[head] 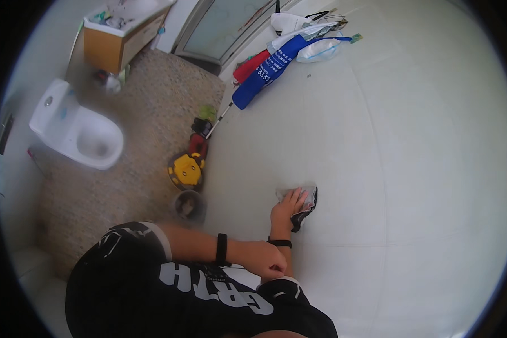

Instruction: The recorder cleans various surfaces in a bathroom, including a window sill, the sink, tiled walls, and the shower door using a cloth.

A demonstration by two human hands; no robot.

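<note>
My right hand [288, 207] presses a grey cloth [310, 192] with a dark, frayed edge flat against the pale tiled wall [342, 160]. Its fingers are spread over the cloth, and a dark end of it hangs below the palm. My left hand [264, 258] reaches across my chest to the right forearm, near the sleeve. The fingers of that hand are curled, with no object visible in them; whether they touch the arm's skin is hard to tell. Black bands circle both wrists.
Left of me are a white toilet [99, 137], a waste bin [189, 207] and a yellow-topped vacuum cleaner [186, 170] on pebble-patterned flooring [152, 101]. Further off stand a washbasin cabinet [103, 46] and a glazed door [213, 29]. A blue apron [270, 69] and bags hang on the wall.
</note>
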